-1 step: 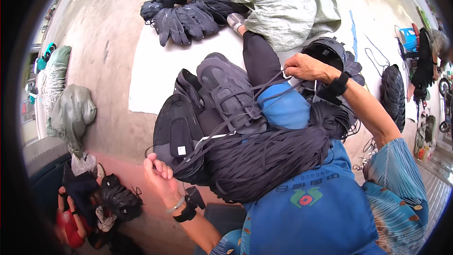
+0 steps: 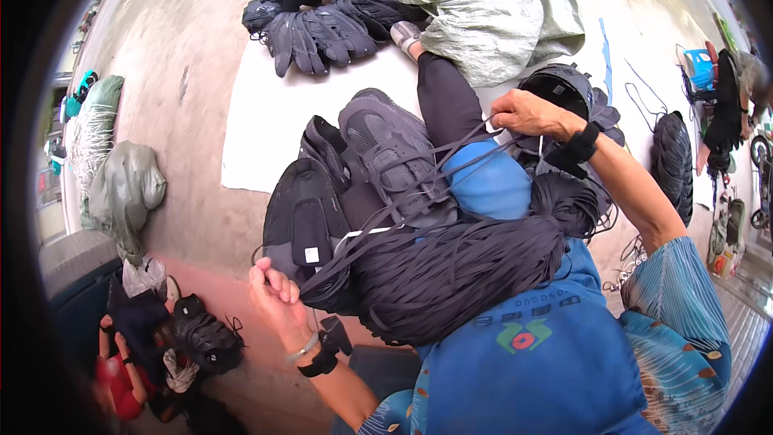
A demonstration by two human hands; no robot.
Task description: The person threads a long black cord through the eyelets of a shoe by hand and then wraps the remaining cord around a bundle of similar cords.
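Nothing has shifted; our left hand [image 2: 274, 294] clenches the lace bundle [image 2: 451, 274], right hand [image 2: 531, 113] pinches one lace [image 2: 471, 141] above the shoe [image 2: 386, 153]. We should pull it taut.

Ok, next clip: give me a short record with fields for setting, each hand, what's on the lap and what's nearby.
setting: outdoors, concrete ground with a white sheet
left hand: gripping black laces at the bundle's near end
right hand: pinching lace strands, pulled taut
lap: dark grey shoe, black shoe upper, lace bundle
nearby: pile of black shoes, grey-green sack
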